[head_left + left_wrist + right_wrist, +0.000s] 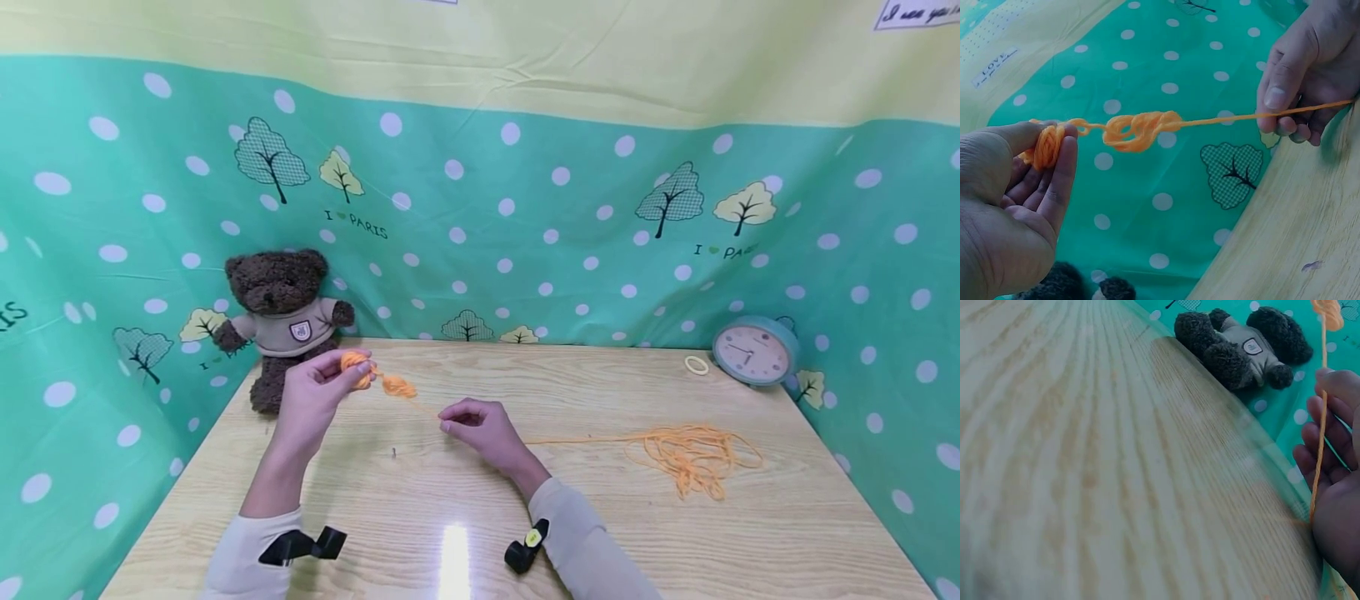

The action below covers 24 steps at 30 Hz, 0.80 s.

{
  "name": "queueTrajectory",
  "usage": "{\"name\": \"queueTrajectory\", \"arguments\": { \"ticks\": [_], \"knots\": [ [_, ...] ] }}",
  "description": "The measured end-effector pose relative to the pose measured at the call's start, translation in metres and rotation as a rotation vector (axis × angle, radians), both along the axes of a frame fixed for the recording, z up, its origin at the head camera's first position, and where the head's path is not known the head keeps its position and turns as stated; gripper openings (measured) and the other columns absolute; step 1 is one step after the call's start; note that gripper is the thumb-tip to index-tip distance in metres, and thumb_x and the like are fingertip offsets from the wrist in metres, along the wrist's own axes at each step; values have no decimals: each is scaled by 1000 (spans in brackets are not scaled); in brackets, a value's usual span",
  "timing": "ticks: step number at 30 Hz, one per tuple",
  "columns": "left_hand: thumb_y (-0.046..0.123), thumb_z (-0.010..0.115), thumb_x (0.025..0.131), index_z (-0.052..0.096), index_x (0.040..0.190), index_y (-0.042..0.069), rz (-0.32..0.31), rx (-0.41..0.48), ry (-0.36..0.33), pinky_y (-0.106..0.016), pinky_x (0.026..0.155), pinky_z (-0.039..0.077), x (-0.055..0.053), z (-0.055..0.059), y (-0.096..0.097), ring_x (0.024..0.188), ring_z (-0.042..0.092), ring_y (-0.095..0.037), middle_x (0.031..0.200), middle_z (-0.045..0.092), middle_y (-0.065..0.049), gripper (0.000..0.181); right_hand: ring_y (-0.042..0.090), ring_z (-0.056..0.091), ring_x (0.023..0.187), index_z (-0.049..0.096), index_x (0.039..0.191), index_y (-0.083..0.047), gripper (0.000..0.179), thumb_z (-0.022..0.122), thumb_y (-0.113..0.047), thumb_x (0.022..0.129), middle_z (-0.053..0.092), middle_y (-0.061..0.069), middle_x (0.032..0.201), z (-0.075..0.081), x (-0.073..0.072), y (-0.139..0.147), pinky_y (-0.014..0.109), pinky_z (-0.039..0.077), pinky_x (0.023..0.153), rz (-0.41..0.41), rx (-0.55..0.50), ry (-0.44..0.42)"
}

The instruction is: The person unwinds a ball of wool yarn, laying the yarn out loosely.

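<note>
My left hand (315,392) pinches a small wound bundle of orange yarn (1047,147) between thumb and fingers, raised above the table's left half. From that bundle a short strand leads to a looped, tangled knot of yarn (1141,130) hanging in the air between the hands. Beyond the knot, a straight strand (1222,119) runs to my right hand (483,429), whose thumb and fingertips pinch it. In the right wrist view the strand passes down across the palm. It continues over the table to a loose heap of orange yarn (693,454) at the right.
A dark brown teddy bear (281,308) in a grey shirt sits at the table's back left. At the back right stand a teal alarm clock (753,350) and a cream ring (697,365). A tiny dark bit (393,453) lies on the wooden table (360,517).
</note>
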State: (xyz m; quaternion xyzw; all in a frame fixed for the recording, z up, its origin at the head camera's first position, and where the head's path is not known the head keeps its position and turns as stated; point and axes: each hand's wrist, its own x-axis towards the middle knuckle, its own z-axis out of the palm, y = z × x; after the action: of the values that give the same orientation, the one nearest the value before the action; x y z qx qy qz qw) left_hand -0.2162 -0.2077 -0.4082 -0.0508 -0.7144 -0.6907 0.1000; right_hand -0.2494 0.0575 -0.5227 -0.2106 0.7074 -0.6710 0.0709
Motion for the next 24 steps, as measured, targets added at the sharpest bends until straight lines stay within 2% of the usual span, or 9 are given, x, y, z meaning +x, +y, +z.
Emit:
{"name": "queueTrajectory", "arguments": {
  "ticks": [10, 15, 20, 24],
  "knots": [
    [19, 76, 96, 73, 119, 0, 9, 8, -11, -19, 78, 62, 1, 3, -2, 89, 74, -5, 98, 78, 9, 30, 8, 68, 89, 80, 103, -8, 14, 75, -20, 96, 77, 13, 104, 7, 0, 6, 20, 55, 78, -11, 66, 26],
    [20, 76, 95, 73, 119, 0, 19, 24, -24, -20, 77, 62, 2, 4, -1, 88, 74, -5, 98, 78, 9, 31, 11, 68, 90, 79, 104, -7, 17, 75, -22, 96, 77, 10, 103, 18, 1, 28, 22, 56, 79, -49, 85, 37],
    [19, 76, 96, 71, 121, -3, 31, -4, -18, -19, 77, 61, 2, 3, -3, 88, 74, -4, 98, 78, 10, 34, 12, 68, 90, 77, 106, -3, 23, 75, -23, 97, 76, 8, 103, 30, 4, 54, 23, 57, 78, -82, 100, 32],
    [20, 76, 96, 70, 123, -4, 41, -23, -22, -19, 77, 61, 2, 3, -5, 88, 74, -3, 98, 77, 11, 37, 11, 68, 89, 77, 105, -4, 22, 75, -24, 97, 75, 8, 103, 38, 5, 71, 23, 57, 77, -117, 101, 46]
  ]
}}
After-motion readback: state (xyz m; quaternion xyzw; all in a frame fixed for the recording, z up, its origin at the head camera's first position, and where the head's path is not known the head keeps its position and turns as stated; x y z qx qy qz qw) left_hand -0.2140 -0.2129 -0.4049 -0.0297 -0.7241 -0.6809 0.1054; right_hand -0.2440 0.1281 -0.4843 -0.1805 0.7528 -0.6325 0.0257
